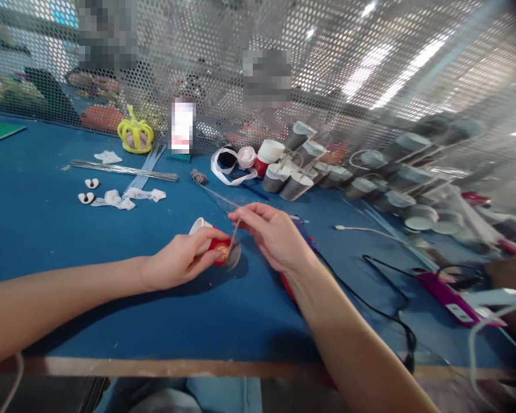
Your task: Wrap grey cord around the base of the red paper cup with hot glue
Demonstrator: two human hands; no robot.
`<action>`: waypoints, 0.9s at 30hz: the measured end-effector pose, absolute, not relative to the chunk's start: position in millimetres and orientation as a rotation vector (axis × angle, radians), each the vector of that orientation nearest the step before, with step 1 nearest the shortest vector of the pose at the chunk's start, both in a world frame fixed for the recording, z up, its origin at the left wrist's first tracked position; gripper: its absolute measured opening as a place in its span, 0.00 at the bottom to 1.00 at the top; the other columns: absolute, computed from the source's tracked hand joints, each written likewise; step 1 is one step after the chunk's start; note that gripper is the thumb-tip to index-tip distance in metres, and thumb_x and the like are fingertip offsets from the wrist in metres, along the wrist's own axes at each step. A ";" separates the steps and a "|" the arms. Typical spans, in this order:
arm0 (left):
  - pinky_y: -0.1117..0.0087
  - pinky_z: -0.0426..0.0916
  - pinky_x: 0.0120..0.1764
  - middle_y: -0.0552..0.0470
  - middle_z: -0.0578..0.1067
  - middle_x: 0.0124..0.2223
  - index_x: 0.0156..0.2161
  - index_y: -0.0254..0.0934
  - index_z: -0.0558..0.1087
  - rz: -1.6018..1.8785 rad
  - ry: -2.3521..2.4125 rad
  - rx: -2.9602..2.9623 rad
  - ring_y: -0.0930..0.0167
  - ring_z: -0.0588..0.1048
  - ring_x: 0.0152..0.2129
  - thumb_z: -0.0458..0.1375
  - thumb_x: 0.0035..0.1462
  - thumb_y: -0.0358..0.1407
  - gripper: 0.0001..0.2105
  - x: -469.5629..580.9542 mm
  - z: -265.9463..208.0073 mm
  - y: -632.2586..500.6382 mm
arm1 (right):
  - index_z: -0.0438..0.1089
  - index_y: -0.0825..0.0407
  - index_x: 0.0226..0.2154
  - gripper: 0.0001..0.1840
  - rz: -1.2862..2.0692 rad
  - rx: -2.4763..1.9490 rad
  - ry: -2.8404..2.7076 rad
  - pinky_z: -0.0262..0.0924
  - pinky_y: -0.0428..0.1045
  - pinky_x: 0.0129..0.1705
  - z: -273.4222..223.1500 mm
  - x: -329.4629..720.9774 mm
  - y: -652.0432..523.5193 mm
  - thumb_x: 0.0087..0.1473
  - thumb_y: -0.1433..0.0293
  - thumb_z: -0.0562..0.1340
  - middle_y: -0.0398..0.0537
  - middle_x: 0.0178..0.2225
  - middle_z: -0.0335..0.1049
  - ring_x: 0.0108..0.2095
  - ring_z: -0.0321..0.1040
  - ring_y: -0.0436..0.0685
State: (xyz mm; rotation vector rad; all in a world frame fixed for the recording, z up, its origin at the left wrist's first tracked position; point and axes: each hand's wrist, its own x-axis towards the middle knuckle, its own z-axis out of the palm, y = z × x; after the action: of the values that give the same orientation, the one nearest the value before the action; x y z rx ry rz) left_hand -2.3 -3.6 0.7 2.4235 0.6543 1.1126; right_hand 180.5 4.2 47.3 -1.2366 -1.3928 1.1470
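Note:
A red and white paper cup (221, 252) lies tilted on its side above the blue table, with my left hand (178, 261) closed around its middle. Grey material covers the cup's end on the right. From that end a grey yarn strand (234, 238) rises to my right hand (273, 232), whose thumb and fingers pinch it. Beyond my fingers the strand runs back across the table to a small grey yarn ball (198, 176). Part of the cup is hidden by my left fingers.
Several grey-wrapped cups (296, 186) stand and lean at the back right. Metal wires (124, 170), white scraps (118, 199) and a yellow crown-shaped piece (135, 137) lie back left. Behind my right wrist runs a black cable (348, 292) toward a purple power strip (447, 298). Perforated mesh (223, 34) borders the table.

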 end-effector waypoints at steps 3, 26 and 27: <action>0.72 0.70 0.37 0.47 0.76 0.41 0.47 0.34 0.64 1.085 0.762 2.290 0.72 0.76 0.33 0.48 0.61 0.33 0.10 -1.6 3.1 -4.9 | 0.68 0.51 0.25 0.12 1.083 -1.171 -1.319 0.59 0.51 0.43 50.9 186.3 1.1 0.43 0.60 0.65 0.44 0.29 0.70 0.32 0.65 0.51; 0.78 0.65 0.21 0.56 0.72 0.23 0.43 0.34 0.65 1.068 0.593 2.491 0.76 0.70 0.15 0.46 0.63 0.37 0.09 -6.2 6.0 -13.9 | 0.66 0.52 0.24 0.11 0.866 -1.413 -1.609 0.57 0.49 0.34 32.5 186.5 7.7 0.51 0.62 0.58 0.45 0.25 0.70 0.28 0.64 0.52; 0.78 0.64 0.21 0.56 0.72 0.22 0.42 0.34 0.65 1.083 0.583 2.499 0.76 0.69 0.15 0.45 0.63 0.37 0.09 -6.1 6.0 -14.0 | 0.66 0.52 0.25 0.11 0.870 -1.413 -1.617 0.57 0.49 0.34 32.1 186.3 7.6 0.51 0.62 0.58 0.45 0.26 0.70 0.28 0.64 0.52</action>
State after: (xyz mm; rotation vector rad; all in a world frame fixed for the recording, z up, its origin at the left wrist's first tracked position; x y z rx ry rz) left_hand -6.1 -14.0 6.0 2.4991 0.5832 1.0830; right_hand 186.3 7.6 32.1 -1.4131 -1.6169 0.8704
